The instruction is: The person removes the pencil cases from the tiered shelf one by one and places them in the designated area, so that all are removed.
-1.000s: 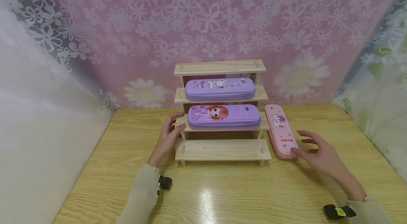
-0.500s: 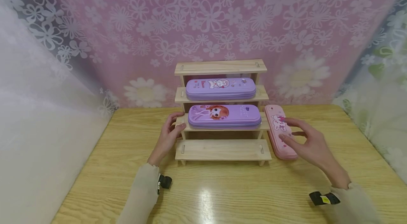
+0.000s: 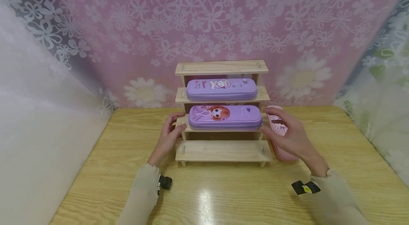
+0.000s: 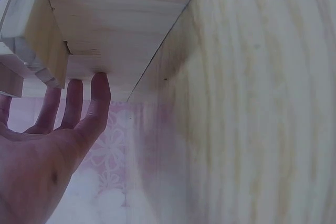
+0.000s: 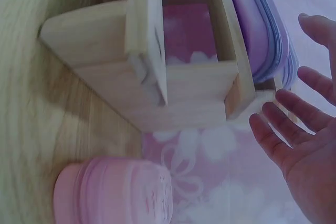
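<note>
A stepped wooden display rack [image 3: 223, 150] stands on the table. My left hand [image 3: 167, 138] holds its left side at the second step from the bottom; the left wrist view shows the fingers [image 4: 100, 98] against the side board. On that step lies a purple pencil case [image 3: 239, 116] with a red-haired girl printed on it. A lilac pencil case [image 3: 220, 90] with a rabbit occupies the step above. My right hand [image 3: 292, 138], fingers spread, is at the purple case's right end and holds nothing. Partly behind it, a pink pencil case [image 3: 284, 154] lies on the table.
The rack's top board [image 3: 222, 67] and lowest step bear nothing. A pink flowered backdrop [image 3: 211, 22] hangs behind the table [image 3: 127, 168]. A pale curtain [image 3: 41, 122] is at the left, a flowered one [image 3: 390, 86] at the right.
My right hand has let go of the near end of the pink pencil case and moved left and across it to the rack's right side. The left hand stays put.
</note>
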Demonstrator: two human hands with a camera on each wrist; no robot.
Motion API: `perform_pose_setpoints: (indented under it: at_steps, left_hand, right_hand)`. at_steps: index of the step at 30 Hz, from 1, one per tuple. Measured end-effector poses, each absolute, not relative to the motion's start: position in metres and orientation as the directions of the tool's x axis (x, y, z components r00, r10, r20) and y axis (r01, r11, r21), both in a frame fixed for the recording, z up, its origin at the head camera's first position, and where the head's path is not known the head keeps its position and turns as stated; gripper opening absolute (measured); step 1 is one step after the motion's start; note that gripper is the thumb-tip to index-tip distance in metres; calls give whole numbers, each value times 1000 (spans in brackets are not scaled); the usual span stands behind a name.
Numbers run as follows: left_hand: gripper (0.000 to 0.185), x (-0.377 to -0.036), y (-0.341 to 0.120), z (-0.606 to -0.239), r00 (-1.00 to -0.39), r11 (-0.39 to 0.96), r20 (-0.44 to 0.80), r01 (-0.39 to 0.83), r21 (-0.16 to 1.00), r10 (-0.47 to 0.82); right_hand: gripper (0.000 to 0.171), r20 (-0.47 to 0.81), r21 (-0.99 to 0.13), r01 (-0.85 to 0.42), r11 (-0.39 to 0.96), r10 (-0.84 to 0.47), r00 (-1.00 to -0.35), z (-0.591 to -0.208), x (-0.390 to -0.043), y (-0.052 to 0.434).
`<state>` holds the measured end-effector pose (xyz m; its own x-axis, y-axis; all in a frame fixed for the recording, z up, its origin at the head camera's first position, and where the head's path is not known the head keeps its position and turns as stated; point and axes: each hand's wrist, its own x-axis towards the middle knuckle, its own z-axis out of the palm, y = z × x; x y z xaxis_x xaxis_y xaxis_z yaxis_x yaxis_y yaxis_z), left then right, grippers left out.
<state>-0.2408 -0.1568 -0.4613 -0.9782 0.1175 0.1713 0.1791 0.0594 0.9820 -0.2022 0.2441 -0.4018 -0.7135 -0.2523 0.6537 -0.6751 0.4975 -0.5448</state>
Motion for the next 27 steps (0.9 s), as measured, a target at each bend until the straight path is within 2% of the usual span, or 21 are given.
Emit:
perform_pose_setpoints:
  at_steps: [7, 15, 20, 27]
  left_hand:
    - [42, -239, -155, -455, -976, 80, 177, 188, 979, 124]
    - [41, -238, -155, -456, -980, 71, 166, 174, 982, 110]
    - [41, -238, -155, -457, -981, 73, 164, 172, 982, 107]
    - [42, -236, -155, -455, -981, 94, 161, 171, 981, 106]
  right_hand:
    - [65, 625, -532, -663, 527, -284, -727, -398, -211, 231]
    - [65, 513, -554, -575, 603, -296, -805, -401, -217, 223]
    - [65, 464, -611, -545, 573, -298, -834, -403, -217, 219]
    - [81, 400, -651, -501, 570, -302, -865, -398, -216, 220]
